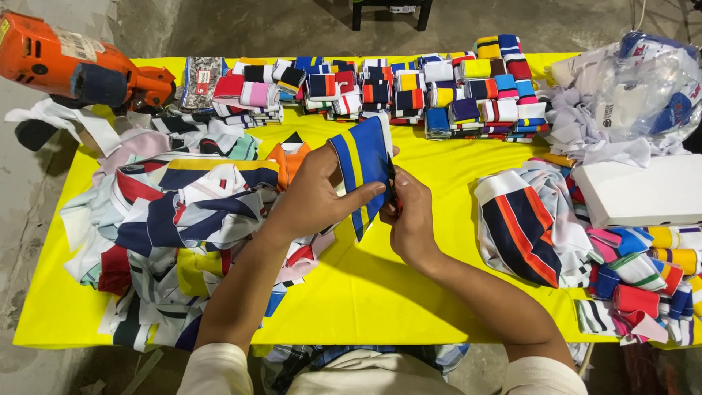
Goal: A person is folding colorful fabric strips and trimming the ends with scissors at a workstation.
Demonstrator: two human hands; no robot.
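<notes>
Blue collar strip (pixel 360 162) with yellow and white stripes, held upright above the middle of the yellow table (pixel 365 292) — pinched between both hands. Left hand (pixel 314 194) wrapped around its lower left side, fingers (pixel 365 192) closed across the front of the cloth. Right hand (pixel 411 212) just beside, touching the strip's right edge, fingers curled shut on a small dark tool (pixel 391 186) too hidden to identify. To the left, a loose heap of striped knit pieces (pixel 175 219) in navy, white, red and yellow, spilling toward the near edge. Along the far edge, rows of folded collar strips (pixel 409 95) stacked side by side. At far left, an orange power tool (pixel 73 66). To the right — a folded navy piece with orange stripes (pixel 523 227), a white box (pixel 636 192), a clear plastic bag of cloth (pixel 643 95), and more rolled strips (pixel 643 285).
</notes>
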